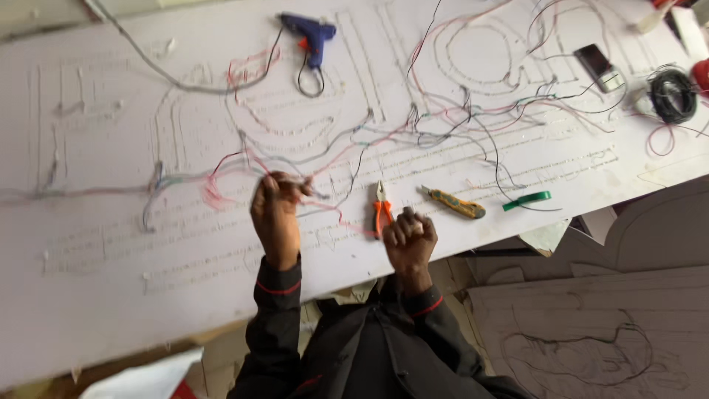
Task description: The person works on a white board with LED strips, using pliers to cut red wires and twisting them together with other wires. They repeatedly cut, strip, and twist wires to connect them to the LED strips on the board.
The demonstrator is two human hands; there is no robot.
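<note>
My left hand is raised over a large white board and pinches a bundle of thin red, grey and black wires that runs across rows of small lights set into the board. My right hand is curled into a fist near the board's front edge. It sits just right of orange-handled pliers, and nothing shows clearly inside it. Both arms wear dark sleeves with red trim.
A yellow utility knife and a green strip lie right of the pliers. A blue glue gun lies at the far edge. A phone and a black wire coil sit far right. Cut-out boards lie below, right.
</note>
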